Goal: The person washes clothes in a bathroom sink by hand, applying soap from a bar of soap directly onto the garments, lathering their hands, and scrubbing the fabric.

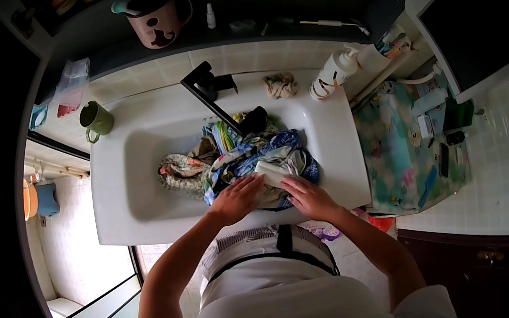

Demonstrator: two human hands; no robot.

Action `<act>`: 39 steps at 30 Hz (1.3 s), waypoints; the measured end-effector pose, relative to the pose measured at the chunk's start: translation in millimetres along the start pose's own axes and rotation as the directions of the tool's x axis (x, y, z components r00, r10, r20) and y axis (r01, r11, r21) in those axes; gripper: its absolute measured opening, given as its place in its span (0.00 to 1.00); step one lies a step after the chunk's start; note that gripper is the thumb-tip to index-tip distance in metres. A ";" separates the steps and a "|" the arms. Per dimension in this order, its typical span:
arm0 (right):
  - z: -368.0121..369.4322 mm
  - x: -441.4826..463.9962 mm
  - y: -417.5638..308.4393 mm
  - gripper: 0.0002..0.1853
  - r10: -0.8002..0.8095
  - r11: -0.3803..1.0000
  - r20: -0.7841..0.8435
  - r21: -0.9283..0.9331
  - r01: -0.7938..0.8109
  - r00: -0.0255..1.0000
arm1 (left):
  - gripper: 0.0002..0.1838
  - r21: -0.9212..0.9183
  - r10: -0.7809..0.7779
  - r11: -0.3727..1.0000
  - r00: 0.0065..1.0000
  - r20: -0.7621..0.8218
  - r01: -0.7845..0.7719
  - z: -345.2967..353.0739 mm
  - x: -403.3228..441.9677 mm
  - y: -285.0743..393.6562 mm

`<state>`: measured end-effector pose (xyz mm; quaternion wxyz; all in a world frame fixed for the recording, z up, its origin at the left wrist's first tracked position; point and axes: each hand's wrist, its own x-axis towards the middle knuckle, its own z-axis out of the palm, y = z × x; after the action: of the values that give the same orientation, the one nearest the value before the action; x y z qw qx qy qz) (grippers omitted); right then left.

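Observation:
Wet-looking patterned clothes (257, 156), mostly blue and white, lie bunched in the white sink (115, 202). A white bar of soap (272, 172) rests on top of them near the sink's front side. My left hand (239, 200) lies flat on the clothes, fingers stretched out, their tips close to the soap's left end. My right hand (308, 198) has its fingers at the soap's lower right end and appears to grip it; its thumb is hard to make out. A black faucet (211, 99) reaches over the clothes.
A green mug (96, 121) stands on the sink's back left corner. Behind the sink are a scrunchie (280, 85) and a white pump bottle (333, 75). A shelf above holds a pink mug (158, 23). An open cabinet door (478, 7) hangs at the right.

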<state>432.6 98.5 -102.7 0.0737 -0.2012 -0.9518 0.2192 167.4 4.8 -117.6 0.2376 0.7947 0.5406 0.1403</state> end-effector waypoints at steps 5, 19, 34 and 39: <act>-8.7 4.4 -2.2 0.25 -0.053 0.997 -0.012 -0.058 0.052 0.999 | 0.30 0.066 0.046 0.997 0.995 -0.089 -0.041 12.0 -3.5 -4.4; -6.3 6.9 -14.3 0.26 0.056 0.957 0.034 -0.287 -0.044 0.998 | 0.29 0.060 0.062 0.997 0.987 -0.149 -0.053 11.8 -5.9 -3.4; 2.7 9.4 -13.5 0.27 0.047 0.938 0.018 -0.346 -0.037 0.999 | 0.28 0.032 0.060 0.998 0.987 -0.150 -0.055 16.5 -4.5 -9.3; 4.5 12.2 -11.8 0.26 0.024 0.936 0.006 -0.352 -0.021 1.000 | 0.28 0.013 0.051 0.999 0.988 -0.147 -0.050 18.0 -3.4 -10.0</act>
<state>416.4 92.1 -100.8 0.0293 -0.2210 -0.9737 0.0474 166.8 0.6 -138.1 0.1899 0.7967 0.5369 0.2022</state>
